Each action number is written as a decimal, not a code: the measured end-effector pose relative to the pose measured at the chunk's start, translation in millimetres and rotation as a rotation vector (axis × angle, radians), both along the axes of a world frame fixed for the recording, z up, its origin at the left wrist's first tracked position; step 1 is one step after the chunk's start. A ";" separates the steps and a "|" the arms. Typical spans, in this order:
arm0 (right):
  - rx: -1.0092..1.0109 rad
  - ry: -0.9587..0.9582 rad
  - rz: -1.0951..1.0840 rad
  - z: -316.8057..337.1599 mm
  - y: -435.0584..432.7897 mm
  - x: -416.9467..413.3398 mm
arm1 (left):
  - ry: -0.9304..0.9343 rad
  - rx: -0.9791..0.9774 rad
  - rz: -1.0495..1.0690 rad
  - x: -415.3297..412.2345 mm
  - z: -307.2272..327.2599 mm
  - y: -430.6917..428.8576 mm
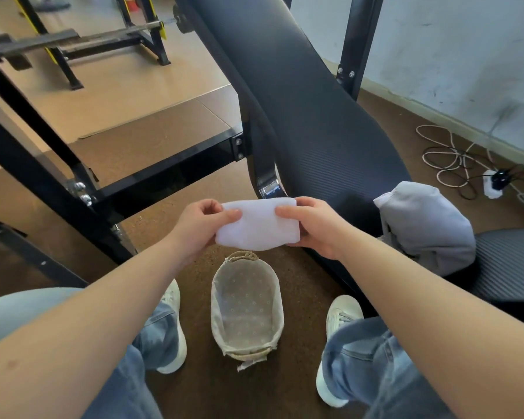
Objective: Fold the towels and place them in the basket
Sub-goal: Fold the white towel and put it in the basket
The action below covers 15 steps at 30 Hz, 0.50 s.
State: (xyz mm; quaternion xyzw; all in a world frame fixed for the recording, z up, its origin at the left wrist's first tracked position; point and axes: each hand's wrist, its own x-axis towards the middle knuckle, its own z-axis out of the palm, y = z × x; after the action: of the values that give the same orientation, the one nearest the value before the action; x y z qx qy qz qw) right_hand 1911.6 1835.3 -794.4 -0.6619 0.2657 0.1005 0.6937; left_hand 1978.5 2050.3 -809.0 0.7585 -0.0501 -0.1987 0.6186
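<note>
**Gym floor: white towel held folded over the basket**

Brown floor [170, 137] runs from the person's feet to a pale wall on the right and gives way to lighter tiles at the far left. A long black bench [300, 101] slants from the top centre down to the right. Black steel frame [170, 170] bars cross the left half of the view.

At the near end of the bench, by its right edge, a grey towel [427, 225] lies crumpled in a heap.

The basket [215, 306] stands on the floor between the person's two white shoes [171, 328]. It is oval, with a pale dotted liner and woven handles at its ends, and holds nothing.

A white towel [257, 225], folded into a small thick rectangle, is held in the air just beyond the far end of the basket, clear of it.

The left hand [200, 225] grips the towel's left end and the right hand [315, 228] its right end. On both, the fingers [306, 202] are clamped on the cloth, thumbs on top and the rest curled behind or beneath.

Near the wall, right of the bench, loose cords [448, 161] coil beside a white power strip [493, 182].
</note>
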 end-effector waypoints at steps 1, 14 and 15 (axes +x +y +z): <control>0.041 0.032 -0.004 -9.3 1.4 -2.1 | 0.053 -0.033 0.012 -1.3 -8.4 2.3; 0.054 0.319 0.079 -179.0 21.1 -21.9 | 0.210 0.223 -0.071 -18.9 -172.8 23.4; -0.016 0.338 0.112 -190.2 23.1 -20.6 | 0.216 0.254 -0.107 -18.2 -182.8 23.7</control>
State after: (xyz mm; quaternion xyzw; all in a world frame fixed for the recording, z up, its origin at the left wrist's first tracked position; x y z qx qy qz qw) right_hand 1891.0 1858.4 -984.7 -0.6550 0.3420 0.2467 0.6270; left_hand 1960.3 2074.0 -991.8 0.8011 0.0021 -0.3165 0.5080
